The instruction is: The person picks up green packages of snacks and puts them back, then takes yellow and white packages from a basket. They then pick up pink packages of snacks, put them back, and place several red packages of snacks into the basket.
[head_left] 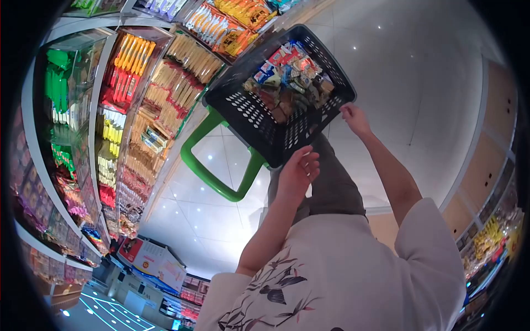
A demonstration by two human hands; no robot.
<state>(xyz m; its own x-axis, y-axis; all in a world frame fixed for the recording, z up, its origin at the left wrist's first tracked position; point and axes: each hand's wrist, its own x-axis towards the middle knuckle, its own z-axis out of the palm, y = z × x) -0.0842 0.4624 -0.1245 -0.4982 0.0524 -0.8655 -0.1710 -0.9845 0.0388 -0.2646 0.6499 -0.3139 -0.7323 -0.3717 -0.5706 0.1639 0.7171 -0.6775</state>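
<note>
Two hands: left hand beside basket, grip half open, nothing visibly held; right hand near corner, grip curled, contact unclear.
Basket: mouth up, containing packets; green handle outward, likely for access.

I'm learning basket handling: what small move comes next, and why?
Probably steady the black basket with the left hand: its loosely curled fingers are beside the near edge, the right hand is by one corner, and many packets lie inside.
</note>
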